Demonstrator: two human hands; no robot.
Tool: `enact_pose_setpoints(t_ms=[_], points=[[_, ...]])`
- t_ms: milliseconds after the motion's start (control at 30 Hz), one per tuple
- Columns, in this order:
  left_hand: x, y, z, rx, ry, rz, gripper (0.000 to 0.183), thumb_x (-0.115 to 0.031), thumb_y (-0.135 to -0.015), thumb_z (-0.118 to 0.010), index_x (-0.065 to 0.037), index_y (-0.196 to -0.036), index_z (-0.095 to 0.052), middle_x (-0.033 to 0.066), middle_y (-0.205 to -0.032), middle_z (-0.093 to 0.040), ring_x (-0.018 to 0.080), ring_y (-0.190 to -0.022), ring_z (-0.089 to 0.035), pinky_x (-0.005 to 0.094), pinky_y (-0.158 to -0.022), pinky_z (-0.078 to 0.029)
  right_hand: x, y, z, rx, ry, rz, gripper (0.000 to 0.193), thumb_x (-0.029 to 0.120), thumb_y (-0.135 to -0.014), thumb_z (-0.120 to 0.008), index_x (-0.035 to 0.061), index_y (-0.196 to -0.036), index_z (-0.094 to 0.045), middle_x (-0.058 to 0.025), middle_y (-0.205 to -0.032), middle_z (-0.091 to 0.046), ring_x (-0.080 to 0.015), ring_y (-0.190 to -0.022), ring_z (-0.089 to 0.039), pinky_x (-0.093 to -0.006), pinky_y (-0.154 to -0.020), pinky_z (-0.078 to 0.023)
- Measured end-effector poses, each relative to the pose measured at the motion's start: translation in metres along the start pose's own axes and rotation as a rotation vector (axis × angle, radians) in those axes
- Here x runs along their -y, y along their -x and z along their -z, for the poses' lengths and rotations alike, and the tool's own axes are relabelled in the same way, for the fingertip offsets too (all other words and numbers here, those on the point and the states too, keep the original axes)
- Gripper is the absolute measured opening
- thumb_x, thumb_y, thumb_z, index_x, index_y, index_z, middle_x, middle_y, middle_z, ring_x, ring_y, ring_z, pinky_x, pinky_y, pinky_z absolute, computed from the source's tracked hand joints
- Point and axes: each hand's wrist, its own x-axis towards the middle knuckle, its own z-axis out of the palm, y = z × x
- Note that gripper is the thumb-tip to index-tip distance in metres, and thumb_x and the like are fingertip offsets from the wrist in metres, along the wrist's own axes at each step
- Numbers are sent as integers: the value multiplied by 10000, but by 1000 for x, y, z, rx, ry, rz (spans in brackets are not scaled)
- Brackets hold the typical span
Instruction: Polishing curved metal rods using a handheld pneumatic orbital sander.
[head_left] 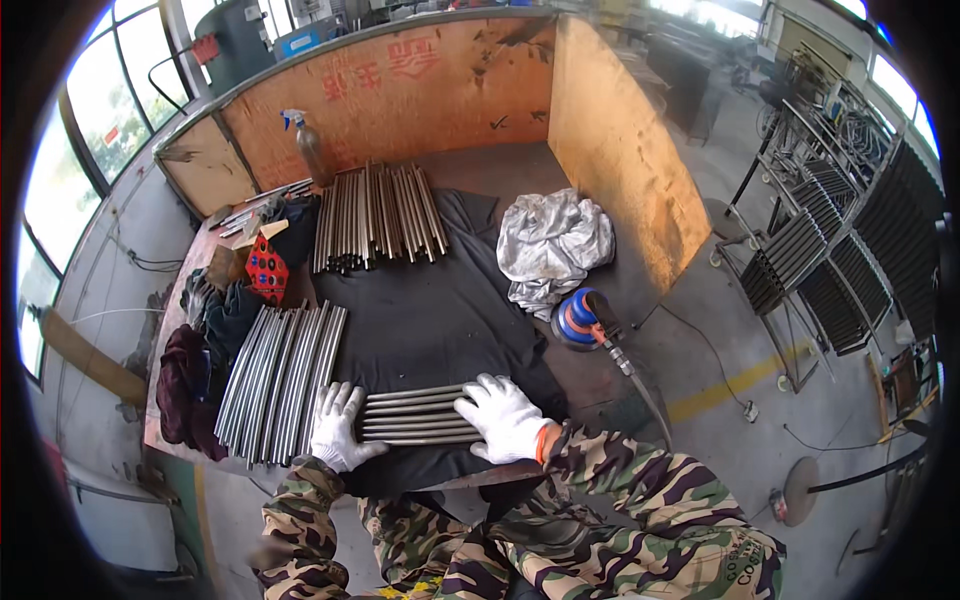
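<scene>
Several grey metal rods [420, 415] lie side by side on a black cloth [420, 320] at the table's near edge, running left to right. My left hand [340, 428], in a white knit glove, rests at their left ends with fingers stretched out. At the right ends my right hand [502, 418], gloved alike, lies flat over the rods with fingers spread. Its palm side is hidden. Just left of my left hand is a row of shinier rods [285, 380]. Farther off lies a pile of darker brownish rods [378, 218].
A blue and orange air sander [580, 318] with a hose sits right of the cloth, below a crumpled silvery cloth [555, 240]. A spray bottle [310, 150] stands by the wooden back panel [400, 90]. Dark rags [185, 385] line the left edge. Racks [820, 230] stand right.
</scene>
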Motion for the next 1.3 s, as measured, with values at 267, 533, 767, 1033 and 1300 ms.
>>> enact_pose_setpoints(t_ms=[267, 533, 767, 1033, 1300], points=[[-10, 3, 7, 16, -1, 54, 1159, -600, -666, -906, 14, -1556, -489, 281, -1568, -480, 483, -1528, -352, 587, -1301, -250, -10, -1, -7, -62, -44, 7, 751, 440, -806, -838, 71, -1409, -584, -178, -1412, -572, -378, -1335, -539, -516, -1135, -428], [-35, 4, 6, -56, -21, 151, 1104, -559, -691, -906, 15, -1545, -506, 274, -1550, -508, 465, -1502, -386, 555, -1276, -304, -36, -13, 14, 64, -36, -98, 719, 474, -806, -842, 99, -1368, -598, -137, -1327, -603, -350, -1281, -576, -504, -1065, -466], [-32, 9, 9, -67, 72, 119, 1119, -514, -684, -923, 18, -1564, -482, 286, -1584, -474, 460, -1503, -401, 547, -1268, -322, -56, -8, -31, -245, -228, -225, 772, 475, -883, -763, 64, -1499, -545, -236, -1587, -487, -453, -1502, -422, -536, -1252, -350], [-11, -6, 0, -105, 72, 31, 1085, -505, -728, -878, 30, -1574, -461, 298, -1621, -437, 469, -1548, -355, 539, -1305, -272, -70, -15, -48, -369, -205, -88, 685, 392, -962, -692, 67, -1542, -525, -196, -1630, -476, -416, -1562, -362, -528, -1311, -254], [-18, 3, 8, -52, 86, 74, 1061, -451, -704, -886, 17, -1566, -483, 291, -1611, -456, 464, -1545, -370, 554, -1308, -268, -49, -16, -56, -472, -104, -152, 618, 320, -928, -753, 66, -1467, -590, -180, -1510, -588, -428, -1463, -487, -537, -1250, -357]])
